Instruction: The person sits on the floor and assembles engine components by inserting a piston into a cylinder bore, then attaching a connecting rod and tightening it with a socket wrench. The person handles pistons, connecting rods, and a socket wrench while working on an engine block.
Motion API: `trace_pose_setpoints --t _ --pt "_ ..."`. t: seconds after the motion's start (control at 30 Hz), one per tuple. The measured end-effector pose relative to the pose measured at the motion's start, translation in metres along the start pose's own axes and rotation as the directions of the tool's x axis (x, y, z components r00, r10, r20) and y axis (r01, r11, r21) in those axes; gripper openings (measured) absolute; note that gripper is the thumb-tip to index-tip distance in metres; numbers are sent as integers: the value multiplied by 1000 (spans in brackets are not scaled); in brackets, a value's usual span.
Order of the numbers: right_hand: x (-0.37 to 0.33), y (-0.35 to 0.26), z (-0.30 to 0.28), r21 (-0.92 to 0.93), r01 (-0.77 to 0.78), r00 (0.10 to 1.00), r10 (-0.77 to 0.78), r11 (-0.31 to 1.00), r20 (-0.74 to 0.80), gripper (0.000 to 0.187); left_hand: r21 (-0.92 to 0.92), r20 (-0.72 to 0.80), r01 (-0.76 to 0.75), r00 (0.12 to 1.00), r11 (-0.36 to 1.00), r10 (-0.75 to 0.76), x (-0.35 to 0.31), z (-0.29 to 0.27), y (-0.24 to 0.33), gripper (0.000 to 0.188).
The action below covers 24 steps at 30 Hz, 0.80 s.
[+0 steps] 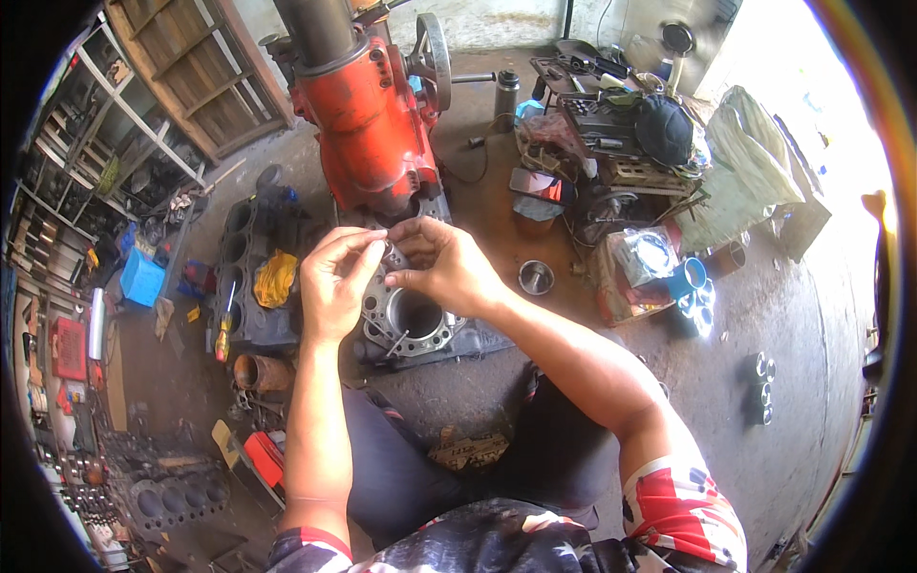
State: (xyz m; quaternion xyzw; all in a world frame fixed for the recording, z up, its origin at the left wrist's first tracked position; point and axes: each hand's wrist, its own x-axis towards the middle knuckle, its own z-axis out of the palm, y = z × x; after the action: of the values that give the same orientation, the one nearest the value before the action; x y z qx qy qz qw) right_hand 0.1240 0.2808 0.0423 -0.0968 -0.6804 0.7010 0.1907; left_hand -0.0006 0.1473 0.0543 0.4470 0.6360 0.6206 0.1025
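**Two hands, one tiny part above an open bore**

Both hands meet over the grey cast-metal cylinder block with the round open bore (413, 320), which sits on the concrete floor (573, 334) at the foot of the big red machine with a handwheel (368, 115). Between the fingertips is a small, pale metal piece (390, 252) — too small to say exactly what it is. It hangs in the air just above the block's top face, held from both sides.

The left hand (334, 282) is raised with its back toward the camera, thumb and forefinger pressed together on the left end of the piece, the other fingers loosely curled. The right hand (444, 267) arches over from the right, wrist bent, thumb and forefinger pinching the other end and the rest of the fingers fanned above.

As I judge it, the main risk is a slip: the piece is small and each hand has only a fingertip hold, so a slight loss of pressure could let it fall straight into the open bore or among the thin studs standing on the block. The floor around is crowded — a dark multi-cylinder engine block (250, 272) with a yellow rag (275, 279), a small steel bowl (536, 277) — so a dropped part could roll out of sight.
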Motion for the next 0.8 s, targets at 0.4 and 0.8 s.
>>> trace_pose_setpoints --t 0.4,0.8 --pt "-2 -13 1 -153 18 1000 -17 988 6 58 62 32 -18 999 998 16 -3 -2 9 17" --pt "3 0 -2 83 49 994 -56 995 90 57 81 76 24 997 996 -30 -2 -6 9 24"
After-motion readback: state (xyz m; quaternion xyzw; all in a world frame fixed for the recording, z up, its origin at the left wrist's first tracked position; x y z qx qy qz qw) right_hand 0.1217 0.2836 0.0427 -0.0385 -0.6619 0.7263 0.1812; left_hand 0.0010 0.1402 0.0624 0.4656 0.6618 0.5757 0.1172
